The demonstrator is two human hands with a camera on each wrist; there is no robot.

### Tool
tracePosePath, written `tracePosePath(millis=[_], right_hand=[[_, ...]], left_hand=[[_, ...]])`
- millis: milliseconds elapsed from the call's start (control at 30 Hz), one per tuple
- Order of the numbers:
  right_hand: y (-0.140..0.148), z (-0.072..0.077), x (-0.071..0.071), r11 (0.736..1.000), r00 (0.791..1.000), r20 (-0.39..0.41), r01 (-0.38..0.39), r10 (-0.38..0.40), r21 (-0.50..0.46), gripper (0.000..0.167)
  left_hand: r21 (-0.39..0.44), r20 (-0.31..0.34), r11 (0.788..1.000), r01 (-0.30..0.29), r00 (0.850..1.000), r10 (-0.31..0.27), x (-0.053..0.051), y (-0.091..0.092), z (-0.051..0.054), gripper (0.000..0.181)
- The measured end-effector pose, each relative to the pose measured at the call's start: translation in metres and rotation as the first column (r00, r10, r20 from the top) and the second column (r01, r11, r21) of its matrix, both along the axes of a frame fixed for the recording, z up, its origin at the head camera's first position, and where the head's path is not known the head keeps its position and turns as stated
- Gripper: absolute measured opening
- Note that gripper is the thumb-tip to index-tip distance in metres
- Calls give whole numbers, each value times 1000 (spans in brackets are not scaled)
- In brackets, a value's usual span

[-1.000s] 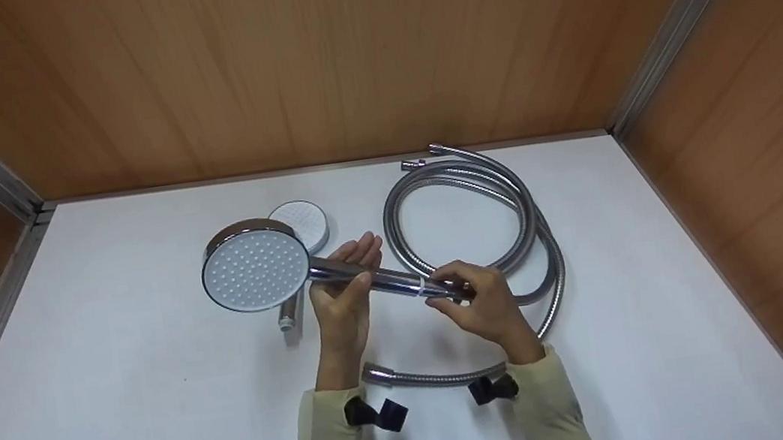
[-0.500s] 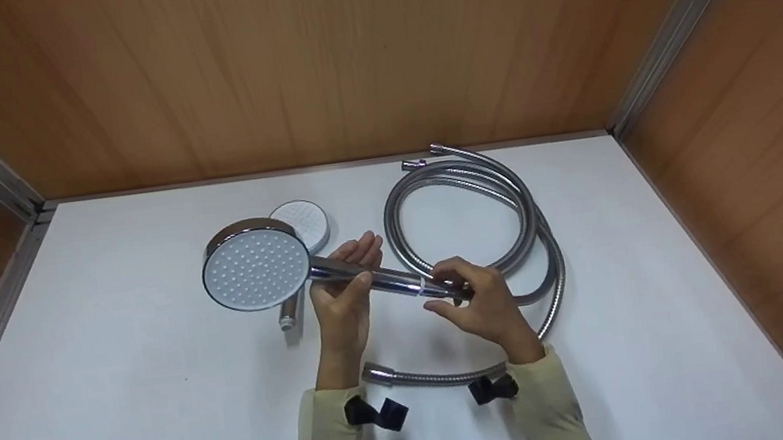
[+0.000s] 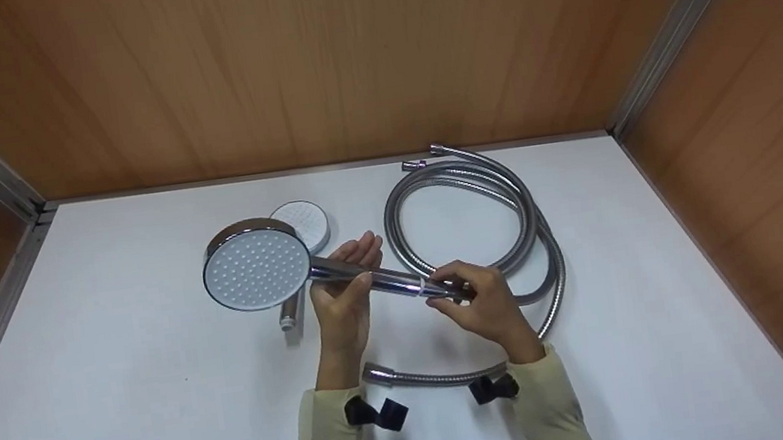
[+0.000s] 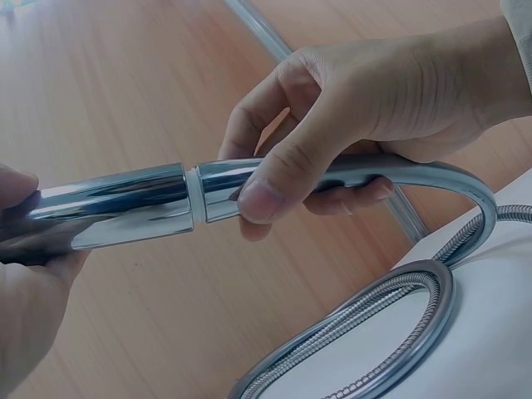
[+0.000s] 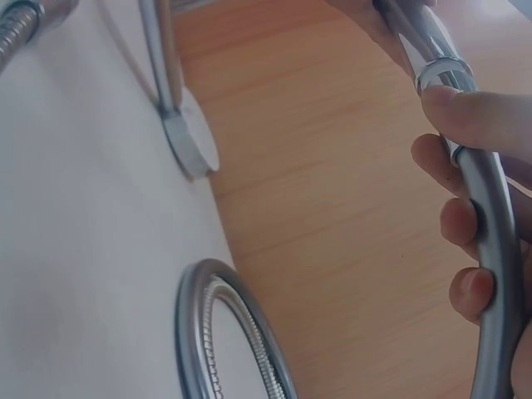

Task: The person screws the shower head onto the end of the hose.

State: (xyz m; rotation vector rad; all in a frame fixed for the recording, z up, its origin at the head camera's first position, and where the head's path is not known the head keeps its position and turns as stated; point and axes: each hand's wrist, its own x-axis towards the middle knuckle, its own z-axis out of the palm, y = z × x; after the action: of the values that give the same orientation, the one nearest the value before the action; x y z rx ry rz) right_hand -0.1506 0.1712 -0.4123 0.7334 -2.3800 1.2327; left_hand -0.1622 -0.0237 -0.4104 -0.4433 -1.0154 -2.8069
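Note:
A large chrome shower head [image 3: 256, 269] with a round white nozzle face is held above the table. My left hand [image 3: 343, 310] grips its handle, thumb across the top and fingers beneath, the fingertips pointing away. At the handle's end my right hand [image 3: 482, 303] pinches the chrome nut [image 4: 220, 179] of a smooth grey shower hose between thumb and fingers. A thin pale ring [image 4: 197, 195] shows between handle and nut. In the right wrist view, the other fingers curl around the grey hose [image 5: 496, 249]. The threads are hidden.
A smaller white-faced shower head [image 3: 313, 226] lies behind the big one. Coiled hoses [image 3: 397, 230] lie at the right; a ribbed one's connector [image 3: 379, 374] rests near my forearms. Wooden panels [image 3: 340, 60] enclose the white table's [image 3: 120, 399] back and sides.
Half a second ago my right thumb stood slightly off the nut; it is back against it now. The left hand and shower head have hardly moved.

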Motion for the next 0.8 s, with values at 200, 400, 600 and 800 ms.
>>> tracePosePath(millis=[200,400,600,800], right_hand=[[0,0,1,1000,1000,-6,-15,14,-24,27],[1,1,2,999,1000,-6,-23,22,-27,26],[1,1,1,999,1000,-6,-29,29,-32,25],[2,1,1,999,1000,-3,-20,20,-26,25]], left_hand=[[4,1,1000,4,1000,-4,0,0,1,40],[-15,-2,1000,-1,1000,1,1,0,1,41],[-19,7,1000,-6,1000,6,2,0,2,40],[-28,19,1000,-8,1000,9,3,0,4,41]])
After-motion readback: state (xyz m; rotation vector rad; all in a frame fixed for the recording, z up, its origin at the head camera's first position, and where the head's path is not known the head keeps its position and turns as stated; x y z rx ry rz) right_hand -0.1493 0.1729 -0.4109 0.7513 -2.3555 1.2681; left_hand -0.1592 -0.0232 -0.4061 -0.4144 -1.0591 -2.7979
